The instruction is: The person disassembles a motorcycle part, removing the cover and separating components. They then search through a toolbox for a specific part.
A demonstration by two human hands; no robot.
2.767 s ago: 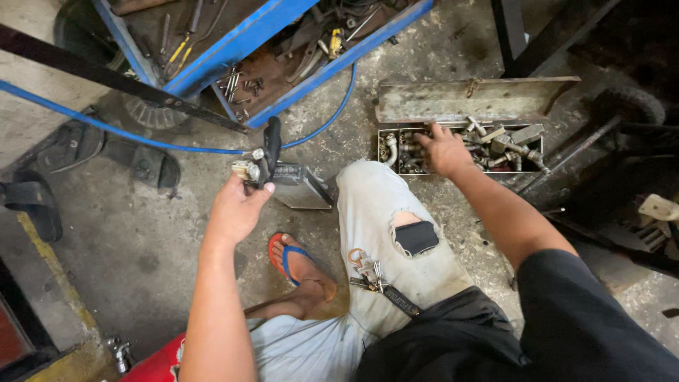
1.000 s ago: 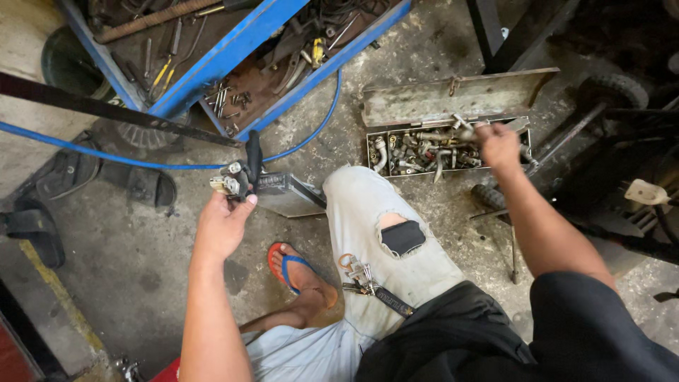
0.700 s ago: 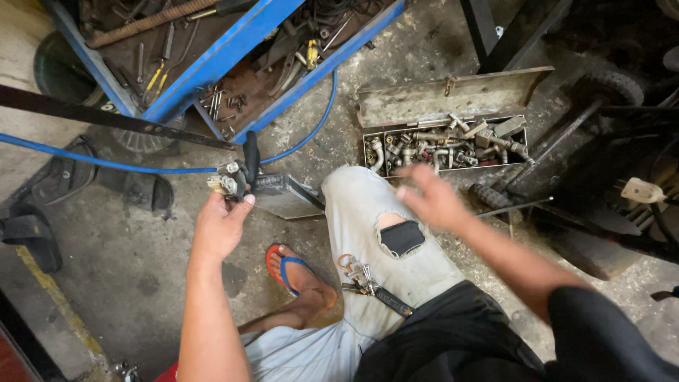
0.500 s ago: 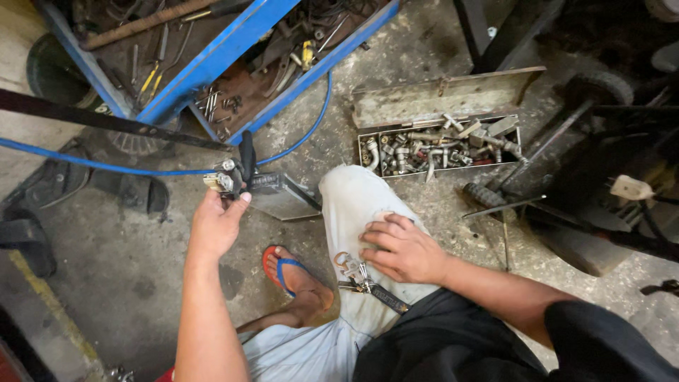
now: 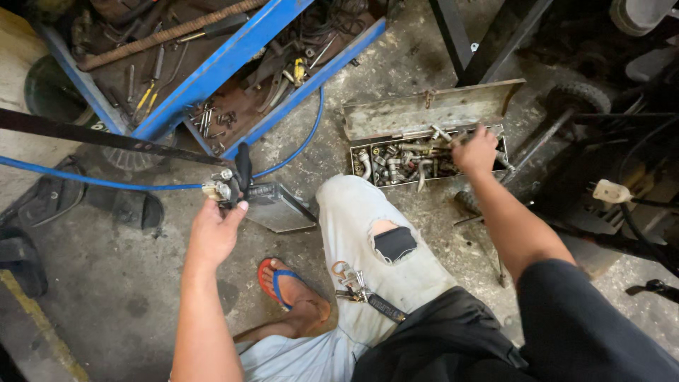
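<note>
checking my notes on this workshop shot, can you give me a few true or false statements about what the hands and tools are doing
1. The left hand holds a small valve fitting on the end of a blue hose. True.
2. The right hand rests on the person's knee. False: it reaches into the open metal toolbox on the floor.
3. The toolbox lid is shut. False: the lid stands open behind a tray full of metal fittings.
4. A bunch of keys hangs at the person's hip. True.
5. The visible foot is in a closed black boot. False: it wears a red and blue flip-flop.
</note>
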